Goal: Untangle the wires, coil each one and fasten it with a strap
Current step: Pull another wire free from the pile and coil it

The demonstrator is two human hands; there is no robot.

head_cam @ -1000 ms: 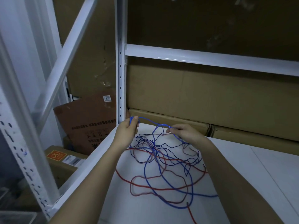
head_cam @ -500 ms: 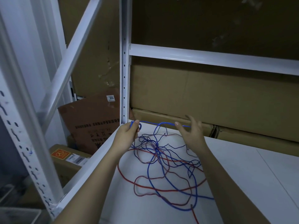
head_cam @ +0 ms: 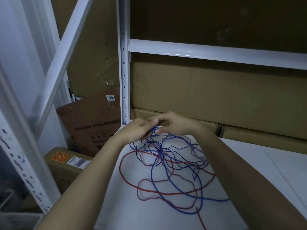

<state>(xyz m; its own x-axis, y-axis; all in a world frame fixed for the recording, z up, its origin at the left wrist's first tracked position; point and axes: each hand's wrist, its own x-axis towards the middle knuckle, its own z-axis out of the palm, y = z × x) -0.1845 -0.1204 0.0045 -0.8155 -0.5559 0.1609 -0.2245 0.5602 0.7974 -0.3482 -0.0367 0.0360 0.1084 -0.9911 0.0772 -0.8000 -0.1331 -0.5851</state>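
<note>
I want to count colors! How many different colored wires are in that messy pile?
3, maybe more hidden in the tangle: a blue wire looping at the front and held in both hands, a red wire curving left, and a thin dark blue wire at the back.

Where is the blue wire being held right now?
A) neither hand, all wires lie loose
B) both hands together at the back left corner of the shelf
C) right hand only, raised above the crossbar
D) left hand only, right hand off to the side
B: the left hand and right hand meet and pinch the blue wire between them near the upright post.
</note>
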